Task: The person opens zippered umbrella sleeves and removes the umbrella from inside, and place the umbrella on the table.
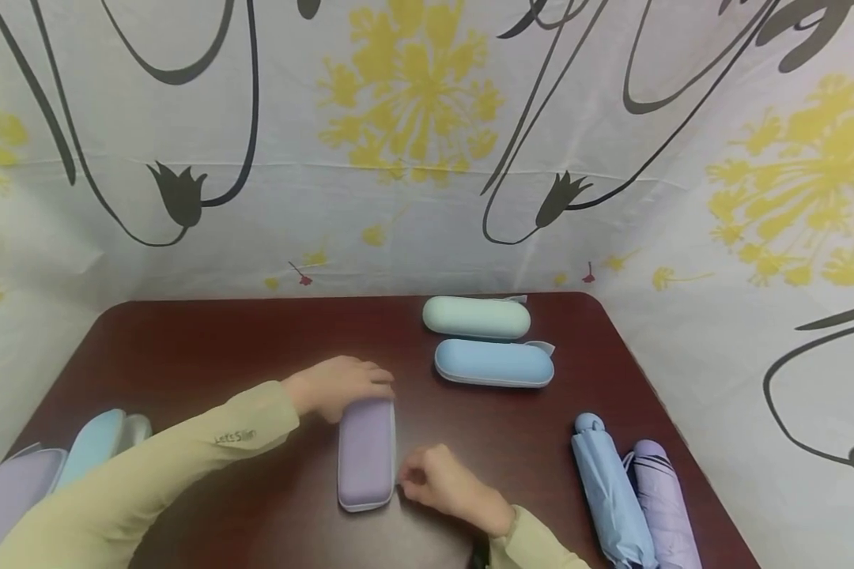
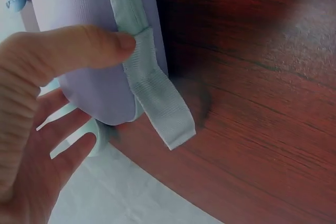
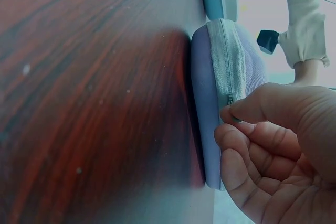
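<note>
Purple case (image 1: 366,454): soft lilac, long, with rounded corners; it lies flat on the dark red table (image 1: 256,348), its length running away from the person, and a pale seam shows round its edge.
Zip (image 3: 228,59): pale grey-green tape along the purple case's side, its teeth plain in the right wrist view; from the head view I get only a thin light edge there.
Slider (image 3: 231,98): small and dark, right at the fingertips; only the right wrist view gives it to me.
Tab (image 2: 163,108): a ribbed pale strip sticking out past the purple case's far end, seen in the left wrist view, while the hand covers that spot in the head view.
Left hand (image 1: 345,387): grips the purple case's far end, thumb along the zip tape and the other fingers spread round the opposite side; the arm reaches across from the case's left.
Right hand (image 1: 444,486): just right of the purple case, thumb and forefinger pinching the slider's pull, the other fingers curled in.
Blue case (image 1: 494,363) and green case (image 1: 477,318): beyond the purple case, to its right, green the farther.
Blue umbrella (image 1: 612,498) and lilac umbrella (image 1: 665,506): well right of the purple case, side by side.
</note>
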`<action>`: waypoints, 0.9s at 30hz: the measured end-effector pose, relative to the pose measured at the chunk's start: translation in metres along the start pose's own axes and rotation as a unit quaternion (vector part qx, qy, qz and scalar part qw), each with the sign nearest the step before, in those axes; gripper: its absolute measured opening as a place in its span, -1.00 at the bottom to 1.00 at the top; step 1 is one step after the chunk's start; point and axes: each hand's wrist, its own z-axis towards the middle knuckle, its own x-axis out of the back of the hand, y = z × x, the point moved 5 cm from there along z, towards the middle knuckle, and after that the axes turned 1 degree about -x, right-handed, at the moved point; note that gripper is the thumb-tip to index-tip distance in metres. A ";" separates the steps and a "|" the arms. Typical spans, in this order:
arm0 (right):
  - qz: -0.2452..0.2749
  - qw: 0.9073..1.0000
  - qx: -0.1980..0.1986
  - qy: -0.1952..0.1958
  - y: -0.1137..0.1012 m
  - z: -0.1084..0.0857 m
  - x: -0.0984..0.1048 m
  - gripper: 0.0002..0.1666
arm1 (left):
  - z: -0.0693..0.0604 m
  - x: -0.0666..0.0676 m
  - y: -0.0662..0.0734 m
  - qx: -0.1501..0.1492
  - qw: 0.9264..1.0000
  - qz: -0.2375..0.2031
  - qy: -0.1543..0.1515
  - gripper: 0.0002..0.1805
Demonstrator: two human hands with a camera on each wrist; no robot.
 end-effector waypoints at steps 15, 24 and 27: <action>-0.045 0.998 0.008 0.032 0.009 -0.002 0.009 -0.86 | -0.018 -0.003 -0.014 0.043 0.991 -0.129 0.018 -0.21; -0.046 0.998 -0.001 0.038 0.012 -0.005 0.015 -0.87 | -0.034 -0.017 -0.027 0.105 0.965 -0.240 0.025 -0.13; -0.043 0.998 -0.006 0.040 0.015 -0.007 0.015 -0.87 | -0.040 -0.024 -0.030 0.121 0.956 -0.263 0.038 -0.12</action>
